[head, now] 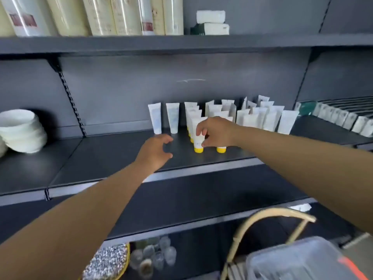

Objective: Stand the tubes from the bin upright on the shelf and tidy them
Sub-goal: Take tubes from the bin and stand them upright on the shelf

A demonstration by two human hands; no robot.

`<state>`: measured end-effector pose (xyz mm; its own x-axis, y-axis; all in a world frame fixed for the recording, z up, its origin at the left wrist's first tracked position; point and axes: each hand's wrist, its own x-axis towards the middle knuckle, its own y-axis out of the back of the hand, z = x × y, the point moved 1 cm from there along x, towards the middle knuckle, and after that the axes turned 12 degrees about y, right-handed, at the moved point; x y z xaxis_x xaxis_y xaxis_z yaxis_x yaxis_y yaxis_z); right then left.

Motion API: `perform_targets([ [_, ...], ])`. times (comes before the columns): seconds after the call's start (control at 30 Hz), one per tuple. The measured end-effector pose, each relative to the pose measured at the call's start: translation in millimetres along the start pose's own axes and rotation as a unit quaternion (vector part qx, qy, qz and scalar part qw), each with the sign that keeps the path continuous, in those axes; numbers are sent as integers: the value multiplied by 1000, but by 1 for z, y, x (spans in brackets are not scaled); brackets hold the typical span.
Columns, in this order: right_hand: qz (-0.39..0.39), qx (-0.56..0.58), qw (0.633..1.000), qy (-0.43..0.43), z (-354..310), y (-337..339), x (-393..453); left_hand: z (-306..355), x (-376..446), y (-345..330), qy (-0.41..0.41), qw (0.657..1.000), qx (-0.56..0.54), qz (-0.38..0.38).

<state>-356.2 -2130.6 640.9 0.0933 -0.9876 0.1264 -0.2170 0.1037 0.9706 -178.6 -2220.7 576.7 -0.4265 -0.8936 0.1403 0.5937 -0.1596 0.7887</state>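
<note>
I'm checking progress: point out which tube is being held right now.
The front yellow-capped tube, pinched by the right hand; every other tube stands untouched.

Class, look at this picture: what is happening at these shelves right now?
A person is arranging white tubes with yellow caps on a dark shelf. The right hand grips the front tube, which stands cap-down at the head of a row. The left hand hovers open beside it, holding nothing. Many tubes already stand upright behind.
</note>
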Motion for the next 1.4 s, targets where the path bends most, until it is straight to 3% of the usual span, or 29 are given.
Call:
perform_targets([
  [0.23, -137, 24, 987, -83, 38, -137, -189, -38, -140, -130, 2, 990, 66, -122],
  [0.43, -258, 30, 944, -202, 102, -220, -302, -59, -227, -234, 7, 979, 66, -191],
  [0.53, -303, 22, 924, -234, 134, -242, -338, -48, -248, -275, -29, 963, 91, -253],
  [0.67, -322, 31, 906, -272, 179, -264, -370, -19, -255, -330, -81, 939, 116, -312],
  [0.9, -364, 79, 887, -272, 271, -324, -410, 23, -253, -457, -27, 927, 131, -351],
  [1.17, -407, 130, 874, -232, 366, -432, -423, 29, -224, -603, 61, 931, 175, -314],
  [1.4, -387, 140, 891, -192, 402, -505, -398, -4, -197, -652, 12, 902, 284, -325],
])
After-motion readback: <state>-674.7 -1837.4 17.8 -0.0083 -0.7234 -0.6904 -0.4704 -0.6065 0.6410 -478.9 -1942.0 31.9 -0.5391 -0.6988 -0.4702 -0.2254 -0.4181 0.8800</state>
